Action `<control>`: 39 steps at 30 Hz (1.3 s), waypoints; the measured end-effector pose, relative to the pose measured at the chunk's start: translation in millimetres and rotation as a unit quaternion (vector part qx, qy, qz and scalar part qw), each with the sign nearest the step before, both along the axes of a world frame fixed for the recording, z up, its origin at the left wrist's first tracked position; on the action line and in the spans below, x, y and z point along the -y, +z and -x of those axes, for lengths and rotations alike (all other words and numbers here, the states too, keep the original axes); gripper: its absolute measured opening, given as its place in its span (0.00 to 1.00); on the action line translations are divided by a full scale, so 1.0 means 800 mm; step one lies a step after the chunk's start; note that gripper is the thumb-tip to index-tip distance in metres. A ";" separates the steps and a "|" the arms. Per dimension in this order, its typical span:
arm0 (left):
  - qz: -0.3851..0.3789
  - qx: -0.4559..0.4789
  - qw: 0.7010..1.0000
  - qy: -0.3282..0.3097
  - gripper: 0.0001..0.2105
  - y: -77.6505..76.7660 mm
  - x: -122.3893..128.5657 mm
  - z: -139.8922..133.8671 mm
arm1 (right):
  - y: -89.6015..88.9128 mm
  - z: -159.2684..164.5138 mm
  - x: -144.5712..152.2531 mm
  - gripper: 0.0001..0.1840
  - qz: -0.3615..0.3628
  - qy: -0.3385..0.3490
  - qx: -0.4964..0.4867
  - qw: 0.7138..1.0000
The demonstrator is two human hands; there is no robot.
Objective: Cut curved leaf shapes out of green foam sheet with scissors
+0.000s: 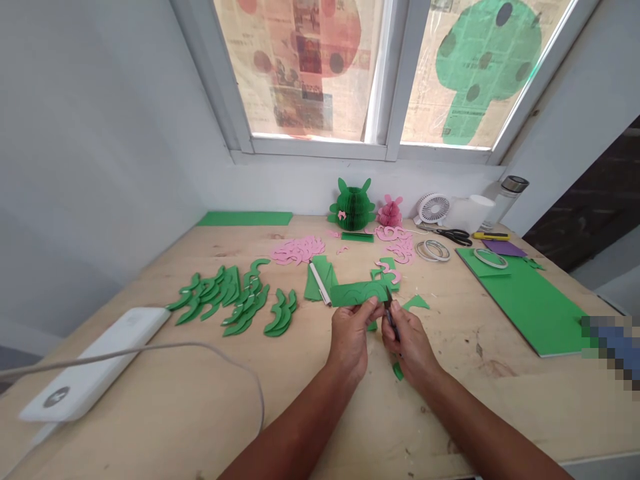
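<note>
Clock positions are taken from the green paper strip, with 12 o'clock towards the window. The green paper strip (356,292) is held just above the table (310,373), directly ahead of the person; faint curved lines show on its face. The left hand (351,333) has its grip pinched on the lower edge, thumb uppermost. The right hand (409,333) has its grip clasped round dark scissors (389,301), whose blades meet the strip's 3 o'clock end. The hand covers most of the handles, so the blade gap cannot be told.

Hazards, as judged: the left thumb sits near the blades, and a slip or an overlong stroke could nip it. Support comes from the lower edge alone, so the strip may buckle or twist and pull a cut off its curve. Whether it is one layer or several cannot be told; stacked layers could creep apart.

At 9 o'clock, the white pen (320,285) lies beside the strip and could roll if knocked. Green curved pieces (245,307) lie loose further out and could scatter under a sweeping sleeve or arm. At 8 o'clock, the cable (220,348) loops beside the left forearm; a backward elbow could snag it.
</note>
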State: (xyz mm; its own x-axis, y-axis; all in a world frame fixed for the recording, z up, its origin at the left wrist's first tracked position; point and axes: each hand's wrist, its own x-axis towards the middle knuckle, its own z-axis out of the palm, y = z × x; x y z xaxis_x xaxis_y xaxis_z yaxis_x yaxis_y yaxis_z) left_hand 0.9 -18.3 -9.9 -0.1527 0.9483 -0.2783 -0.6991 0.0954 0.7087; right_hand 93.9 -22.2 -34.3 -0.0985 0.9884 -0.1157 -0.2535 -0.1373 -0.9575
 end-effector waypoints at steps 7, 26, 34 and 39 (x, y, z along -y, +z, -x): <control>-0.001 -0.001 1.000 -0.001 0.09 0.000 0.001 0.000 | 0.001 0.001 0.000 0.30 0.001 -0.003 -0.001 1.000; -0.002 -0.009 1.000 -0.003 0.09 -0.002 -0.001 0.002 | -0.004 -0.002 -0.002 0.29 0.006 0.005 -0.009 1.000; -0.001 -0.002 1.000 -0.007 0.08 -0.002 -0.002 0.005 | -0.005 -0.003 -0.003 0.27 0.003 0.003 -0.002 1.000; -0.005 0.002 1.000 -0.014 0.07 0.000 -0.002 0.007 | -0.002 -0.003 -0.003 0.26 0.011 0.000 0.008 1.000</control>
State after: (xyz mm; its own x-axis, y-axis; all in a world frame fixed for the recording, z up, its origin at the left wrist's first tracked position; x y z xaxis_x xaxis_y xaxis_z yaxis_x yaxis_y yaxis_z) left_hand -4.6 -16.9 -10.3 -0.1249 0.9547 -0.2701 -0.6983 0.1088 0.7075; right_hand 96.0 -20.1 -36.2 -0.0959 0.9856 -0.1391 -0.2391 -0.1585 -0.9580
